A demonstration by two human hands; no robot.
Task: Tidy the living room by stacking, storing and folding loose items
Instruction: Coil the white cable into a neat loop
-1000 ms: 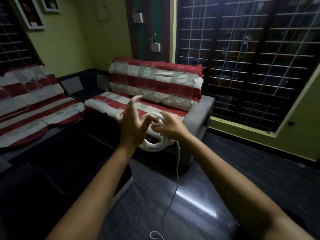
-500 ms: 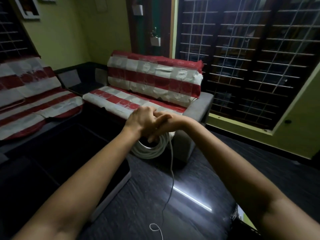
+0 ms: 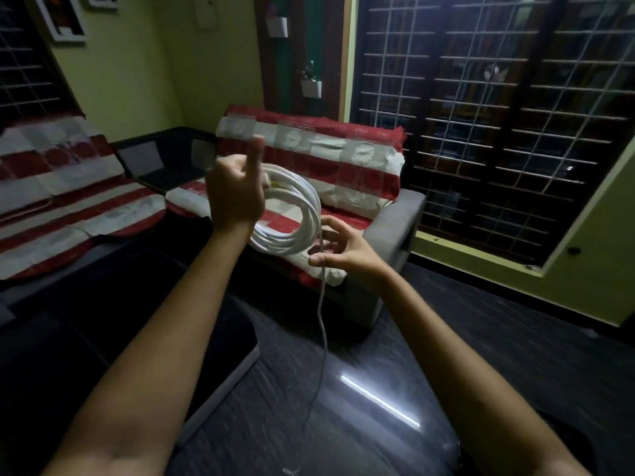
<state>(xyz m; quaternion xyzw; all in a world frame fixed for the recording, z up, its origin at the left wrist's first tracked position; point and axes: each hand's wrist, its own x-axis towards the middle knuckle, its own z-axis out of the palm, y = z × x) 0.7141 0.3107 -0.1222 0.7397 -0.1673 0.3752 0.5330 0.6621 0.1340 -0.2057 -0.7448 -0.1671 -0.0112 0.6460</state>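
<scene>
A white cable is wound into a coil [image 3: 299, 214] that I hold up in front of me, over the sofa seat. My left hand [image 3: 237, 194] grips the coil's left side, back of the hand towards me and one finger pointing up. My right hand [image 3: 343, 250] sits at the coil's lower right, fingers curled, with the loose strand [image 3: 323, 321] running between thumb and fingers. From there the strand hangs down to the dark floor, where its end lies near the bottom of the view.
A grey sofa [image 3: 395, 218] with a red and white striped cover stands ahead; a second covered sofa [image 3: 68, 201] is at the left. A dark low table [image 3: 137, 321] lies below my left arm. A grilled window [image 3: 498, 132] fills the right wall.
My hands were joined at the top of the coil. They have come apart: the left hand rose with the coil, and the right hand dropped to the lower right along the loose strand.
</scene>
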